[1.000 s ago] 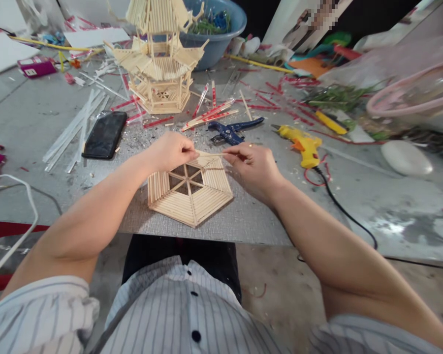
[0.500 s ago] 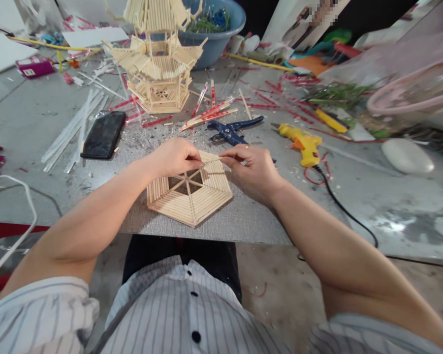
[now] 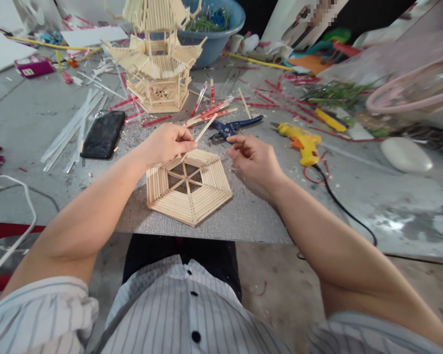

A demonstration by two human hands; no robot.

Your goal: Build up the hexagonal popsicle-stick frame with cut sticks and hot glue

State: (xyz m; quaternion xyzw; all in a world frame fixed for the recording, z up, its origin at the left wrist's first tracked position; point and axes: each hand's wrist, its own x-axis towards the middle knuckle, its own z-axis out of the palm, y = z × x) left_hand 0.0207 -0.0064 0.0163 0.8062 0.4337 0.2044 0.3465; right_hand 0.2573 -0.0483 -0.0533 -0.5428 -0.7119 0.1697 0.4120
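Between the thumb and fingers of my left hand [image 3: 175,141] is a thin wooden stick [image 3: 205,129], tilted up to the right. The hand is over the far left edge of a hexagonal panel [image 3: 210,199], made of rows of wooden sticks with spokes crossing its middle opening. My right hand [image 3: 256,160] hovers to the right of the panel, thumb and index finger apart, with nothing visible in it. Just beyond that hand lie blue-handled cutting pliers [image 3: 229,130].
A wooden-stick pagoda model [image 3: 158,66] stands behind, before a blue basin [image 3: 214,39]. A phone [image 3: 103,135] and clear glue sticks [image 3: 72,130] lie left. On the right are a yellow glue gun [image 3: 302,142] with a black cord and a white oval object [image 3: 406,155].
My right hand has let go of the stick and drawn slightly right. My left hand has lifted slightly and turned the stick, which now points up more steeply.
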